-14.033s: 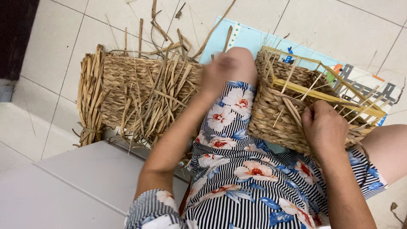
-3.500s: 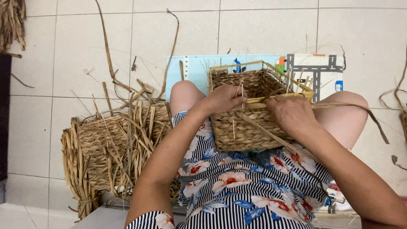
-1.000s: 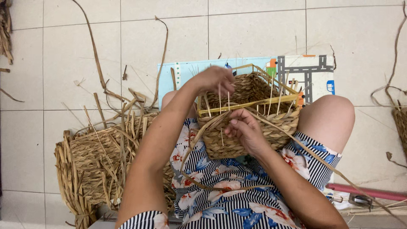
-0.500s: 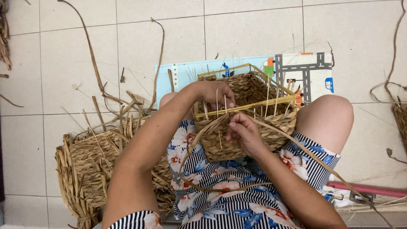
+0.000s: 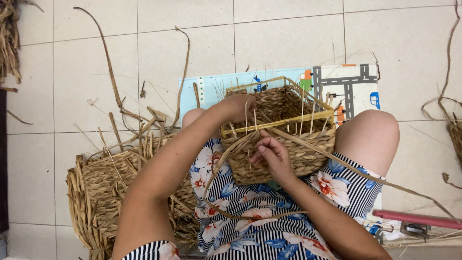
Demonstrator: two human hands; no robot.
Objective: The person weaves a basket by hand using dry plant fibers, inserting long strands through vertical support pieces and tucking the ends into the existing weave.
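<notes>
A half-woven straw basket (image 5: 288, 154) with a yellow frame rim rests on my lap between my knees. My left hand (image 5: 238, 107) grips the basket's near-left rim corner. My right hand (image 5: 270, 153) is pinched on a flat straw strand (image 5: 226, 159) at the front wall, just under the rim. Another long strand (image 5: 385, 185) runs from the basket across my right thigh to the floor. Thin upright stakes stick up from the rim.
A second, rough straw basket (image 5: 103, 192) with loose ends stands on the floor at my left. A printed play mat (image 5: 346, 82) lies under the work. Loose straw litters the tiles. A pink-handled tool (image 5: 416, 220) lies at the lower right.
My left hand has shifted down onto the basket's left rim corner. My right hand stays at the front wall with the strand. The view has tilted slightly.
</notes>
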